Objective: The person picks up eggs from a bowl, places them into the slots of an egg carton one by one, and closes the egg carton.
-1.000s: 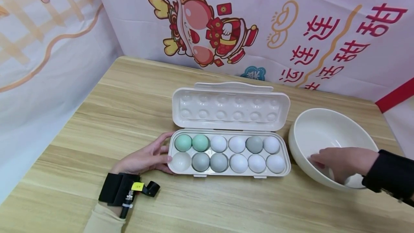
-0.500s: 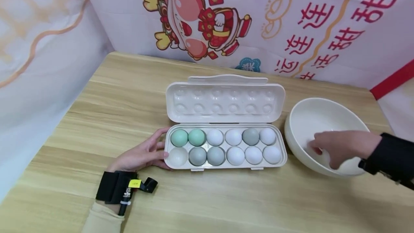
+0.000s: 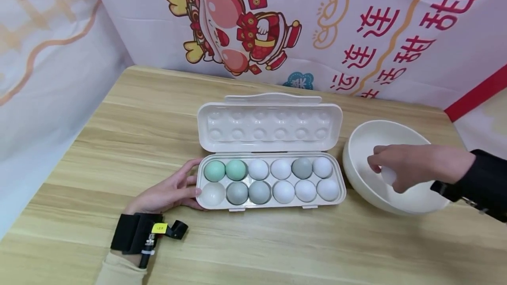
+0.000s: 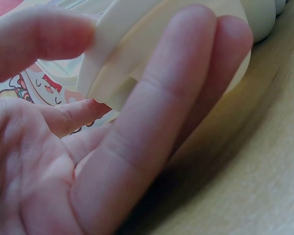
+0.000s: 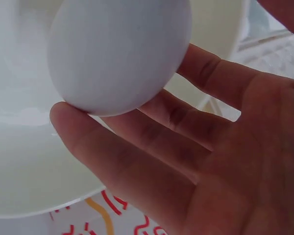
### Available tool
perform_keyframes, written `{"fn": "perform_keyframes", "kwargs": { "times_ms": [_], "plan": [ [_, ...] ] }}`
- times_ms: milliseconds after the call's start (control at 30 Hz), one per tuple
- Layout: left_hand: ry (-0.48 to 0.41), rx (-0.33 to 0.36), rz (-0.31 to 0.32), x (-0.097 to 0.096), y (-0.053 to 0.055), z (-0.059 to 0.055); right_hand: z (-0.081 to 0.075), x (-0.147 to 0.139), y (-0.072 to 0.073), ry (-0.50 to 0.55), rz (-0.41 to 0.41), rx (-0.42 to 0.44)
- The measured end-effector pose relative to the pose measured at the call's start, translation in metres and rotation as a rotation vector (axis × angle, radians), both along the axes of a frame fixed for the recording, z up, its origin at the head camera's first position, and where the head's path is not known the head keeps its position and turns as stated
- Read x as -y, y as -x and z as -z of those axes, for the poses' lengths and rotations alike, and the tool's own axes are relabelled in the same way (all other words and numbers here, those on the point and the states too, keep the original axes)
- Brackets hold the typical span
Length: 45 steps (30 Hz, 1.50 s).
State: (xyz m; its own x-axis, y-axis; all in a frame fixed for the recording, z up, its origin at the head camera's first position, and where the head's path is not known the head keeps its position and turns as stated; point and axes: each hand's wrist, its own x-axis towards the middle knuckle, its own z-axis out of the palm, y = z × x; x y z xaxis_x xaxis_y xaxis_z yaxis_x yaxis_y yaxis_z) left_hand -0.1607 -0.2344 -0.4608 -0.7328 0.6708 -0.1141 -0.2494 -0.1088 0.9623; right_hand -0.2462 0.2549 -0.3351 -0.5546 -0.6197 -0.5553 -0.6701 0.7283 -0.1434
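Note:
A white egg box (image 3: 212, 195) lies with its lid (image 3: 269, 122) folded back. Two rows of cups hold two green eggs (image 3: 235, 170), grey eggs (image 3: 237, 193) and white eggs (image 3: 284, 192); the front left cup has no egg. At that end my left hand (image 3: 168, 193) grips the box, thumb on the rim and fingers against its side. Over the cream bowl (image 3: 386, 134), my right hand (image 3: 416, 164) pinches a white egg (image 5: 122, 54). Its fingertips support the egg from one side in the right wrist view, with the bowl wall behind.
The bowl stands just right of the egg box on the wooden table (image 3: 257, 250). A printed cloth (image 3: 309, 25) hangs behind the table's far edge, and more cloth (image 3: 47, 56) hangs on the left.
My right hand has risen from deep inside the bowl, and a white egg now shows between its fingers. My left hand stays at the box's end while the head view shifts slightly.

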Motion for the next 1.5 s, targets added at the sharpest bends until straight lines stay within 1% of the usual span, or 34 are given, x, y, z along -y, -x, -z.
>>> {"fn": "perform_keyframes", "kwargs": {
  "times_ms": [167,267,500,733,967,1100,1200,1300,1367,1500],
  "plan": [
    [0.012,0.001,0.003,0.000,-0.001,-0.002,-0.014,0.005,-0.002,0.026,0.014,-0.062],
    [0.010,-0.001,0.003,0.000,-0.001,-0.002,-0.020,0.010,-0.004,0.030,0.023,-0.079],
    [0.006,-0.004,-0.007,0.001,-0.003,-0.002,-0.028,0.023,-0.008,0.070,-0.030,-0.151],
    [-0.023,-0.003,0.006,-0.001,-0.004,-0.001,-0.030,0.035,-0.016,0.087,-0.096,-0.180],
    [-0.017,-0.002,-0.002,-0.001,-0.004,-0.002,-0.033,0.047,-0.021,0.172,-0.219,-0.247],
    [-0.004,0.002,-0.009,0.000,-0.005,-0.003,-0.035,0.056,-0.023,0.165,-0.240,-0.253],
    [0.011,0.008,-0.014,0.000,-0.005,-0.003,-0.035,0.062,-0.025,0.177,-0.242,-0.257],
    [0.022,0.016,-0.019,0.001,-0.005,-0.004,-0.034,0.070,-0.026,0.209,-0.251,-0.273],
    [0.024,0.023,-0.023,0.001,-0.005,-0.004,-0.033,0.074,-0.026,0.250,-0.264,-0.278],
    [0.013,0.024,-0.025,-0.001,-0.006,-0.004,-0.030,0.084,-0.025,0.338,-0.306,-0.255]
  ]
}}
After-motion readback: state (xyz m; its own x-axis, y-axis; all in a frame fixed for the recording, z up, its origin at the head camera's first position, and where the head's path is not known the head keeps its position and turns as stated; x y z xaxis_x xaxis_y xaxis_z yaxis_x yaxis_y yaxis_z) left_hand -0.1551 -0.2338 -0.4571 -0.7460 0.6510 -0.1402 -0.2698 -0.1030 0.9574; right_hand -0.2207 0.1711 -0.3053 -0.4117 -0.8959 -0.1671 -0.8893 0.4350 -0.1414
